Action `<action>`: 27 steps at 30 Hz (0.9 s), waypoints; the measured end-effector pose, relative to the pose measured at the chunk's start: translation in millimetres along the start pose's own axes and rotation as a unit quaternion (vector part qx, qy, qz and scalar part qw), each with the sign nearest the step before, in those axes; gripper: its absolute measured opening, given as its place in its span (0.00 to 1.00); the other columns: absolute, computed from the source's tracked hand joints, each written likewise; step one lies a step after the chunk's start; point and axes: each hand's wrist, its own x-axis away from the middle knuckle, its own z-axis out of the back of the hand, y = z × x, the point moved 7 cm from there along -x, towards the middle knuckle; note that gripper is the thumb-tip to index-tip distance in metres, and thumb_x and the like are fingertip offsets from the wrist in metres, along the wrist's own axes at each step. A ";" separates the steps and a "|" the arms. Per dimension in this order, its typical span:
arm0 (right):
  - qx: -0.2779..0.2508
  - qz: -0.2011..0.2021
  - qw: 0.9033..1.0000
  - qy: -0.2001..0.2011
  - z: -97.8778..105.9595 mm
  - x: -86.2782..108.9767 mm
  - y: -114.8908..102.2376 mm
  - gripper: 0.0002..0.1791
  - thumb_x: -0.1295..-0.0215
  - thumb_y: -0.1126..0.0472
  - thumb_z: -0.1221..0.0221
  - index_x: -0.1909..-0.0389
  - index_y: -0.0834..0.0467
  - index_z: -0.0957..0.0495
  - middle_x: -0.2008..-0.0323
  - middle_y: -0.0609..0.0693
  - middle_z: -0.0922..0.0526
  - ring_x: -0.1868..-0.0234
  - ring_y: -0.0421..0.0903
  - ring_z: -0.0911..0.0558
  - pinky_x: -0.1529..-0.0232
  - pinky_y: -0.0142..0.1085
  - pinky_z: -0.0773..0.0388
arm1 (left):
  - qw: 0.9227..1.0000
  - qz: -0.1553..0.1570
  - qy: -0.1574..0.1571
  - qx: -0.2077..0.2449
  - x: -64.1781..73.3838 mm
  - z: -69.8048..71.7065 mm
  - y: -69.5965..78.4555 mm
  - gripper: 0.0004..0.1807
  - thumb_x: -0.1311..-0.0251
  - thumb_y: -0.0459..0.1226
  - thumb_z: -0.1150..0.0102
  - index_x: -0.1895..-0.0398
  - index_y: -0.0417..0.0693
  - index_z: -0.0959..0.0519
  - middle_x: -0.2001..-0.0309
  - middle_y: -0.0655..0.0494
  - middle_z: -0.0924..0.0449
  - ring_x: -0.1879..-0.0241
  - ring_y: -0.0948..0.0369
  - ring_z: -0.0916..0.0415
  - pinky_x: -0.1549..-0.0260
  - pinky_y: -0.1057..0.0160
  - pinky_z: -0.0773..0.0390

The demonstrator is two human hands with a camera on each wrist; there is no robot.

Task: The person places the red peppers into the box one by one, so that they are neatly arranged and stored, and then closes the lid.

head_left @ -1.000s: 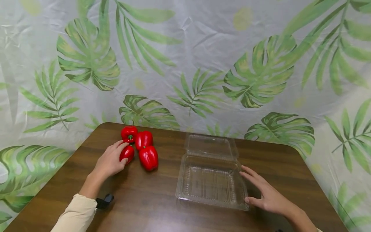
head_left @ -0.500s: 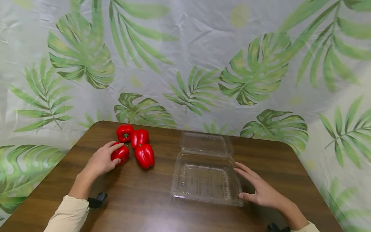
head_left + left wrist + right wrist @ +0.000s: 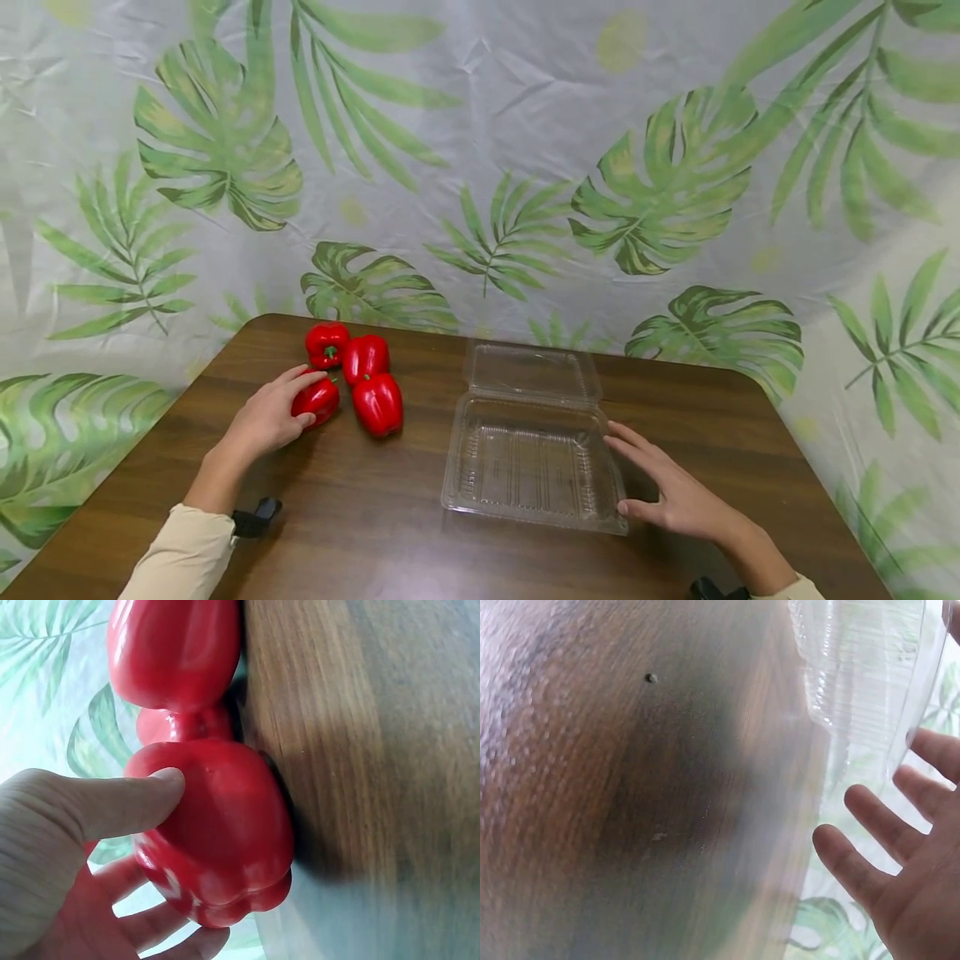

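Observation:
A red bell pepper point(image 3: 317, 402) lies at the table's left side, with my left hand point(image 3: 266, 417) on it. In the left wrist view the thumb presses one side of this bell pepper point(image 3: 225, 817) and the fingers curl round the other. Several bell peppers form the group: one at the back point(image 3: 327, 344), one beside it point(image 3: 366, 358) and one in front on the right point(image 3: 378, 405). My right hand point(image 3: 671, 483) has its fingers spread at the right edge of a clear plastic clamshell container point(image 3: 532, 471). Fingertips and thumb touch or nearly touch its rim.
The container's hinged lid point(image 3: 532, 372) lies folded back toward the far edge of the brown wooden table point(image 3: 360, 533). Behind the table hangs a leaf-patterned curtain point(image 3: 480, 125). Each wrist wears a dark strap, such as the left strap point(image 3: 257, 518).
The left hand has drawn its bell pepper slightly left, a little away from the others, and turned it somewhat. The right hand keeps its place by the container. The head view has shifted slightly.

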 end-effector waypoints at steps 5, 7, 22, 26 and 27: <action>0.005 0.005 1.000 0.003 0.2 -2.6 0.0 0.42 0.41 0.56 0.33 0.27 0.62 0.39 0.26 0.67 0.42 0.27 0.19 0.58 0.48 0.74 0.33 | 1.000 0.001 0.007 0.005 1.6 0.1 -1.6 0.34 0.44 0.33 0.36 0.31 0.46 0.31 0.29 0.33 0.39 0.38 0.28 0.34 0.44 0.29 0.30; 0.007 0.006 1.000 0.004 0.0 -3.7 -0.3 0.42 0.41 0.56 0.33 0.27 0.62 0.39 0.26 0.67 0.42 0.27 0.19 0.58 0.47 0.74 0.34 | 1.000 0.000 0.009 0.004 2.3 0.6 -2.2 0.34 0.44 0.33 0.36 0.31 0.46 0.31 0.29 0.33 0.39 0.38 0.29 0.34 0.45 0.29 0.30; 0.018 -0.006 1.000 0.004 -1.8 -2.6 -1.9 0.42 0.40 0.54 0.33 0.27 0.60 0.38 0.24 0.60 0.43 0.23 0.42 0.46 0.47 0.71 0.32 | 0.999 -0.026 0.026 0.010 5.8 -0.4 -2.7 0.33 0.45 0.32 0.35 0.32 0.44 0.29 0.30 0.33 0.37 0.37 0.30 0.33 0.43 0.30 0.31; 0.032 0.003 0.999 0.006 0.3 -4.4 -4.7 0.42 0.41 0.54 0.33 0.27 0.61 0.37 0.24 0.58 0.42 0.27 0.56 0.40 0.47 0.70 0.30 | 0.999 -0.032 0.029 0.012 7.1 3.5 -3.3 0.33 0.45 0.32 0.35 0.33 0.43 0.29 0.30 0.32 0.36 0.37 0.29 0.33 0.44 0.30 0.30; 0.036 0.003 0.999 0.007 0.6 -4.6 -5.2 0.42 0.41 0.53 0.33 0.28 0.61 0.37 0.24 0.58 0.42 0.27 0.56 0.40 0.47 0.69 0.29 | 0.999 -0.031 0.028 0.011 7.6 4.3 -3.6 0.34 0.45 0.32 0.35 0.33 0.43 0.29 0.30 0.32 0.36 0.38 0.29 0.33 0.44 0.30 0.30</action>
